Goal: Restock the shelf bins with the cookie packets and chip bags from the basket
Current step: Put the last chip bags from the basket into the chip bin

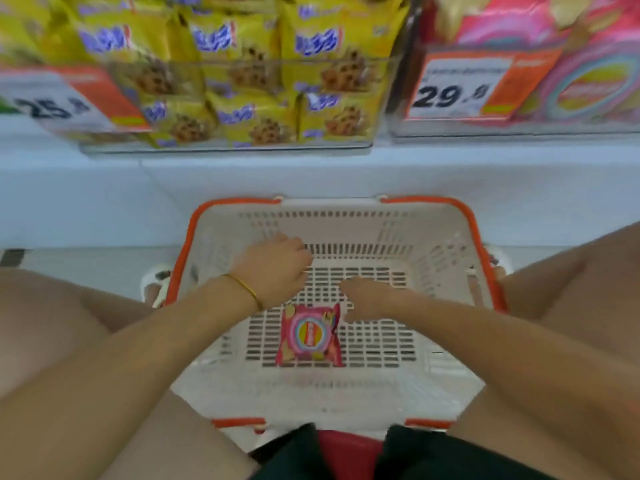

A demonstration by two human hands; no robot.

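Note:
A single pink chip bag (pixel 309 336) lies flat on the floor of the white basket with an orange rim (pixel 481 237). My right hand (pixel 369 299) is low inside the basket, its fingers and thumb spread on either side of the bag's upper right corner; blur hides whether they touch it. Farther back on the left side of the basket hovers my left hand (pixel 273 268), with a thin gold bracelet on its wrist. Its fingers are curled under and nothing shows in them. On the shelf above stand a clear bin of yellow cookie packets (pixel 242 98) and a bin of pink chip bags (pixel 568 64).
Price tags hang on the bin fronts: one reading 25 (pixel 59 102) on the left and one reading 29 (pixel 460 88) on the right. A white shelf ledge (pixel 311 174) runs between the bins and the basket. My bare knees flank the basket on both sides.

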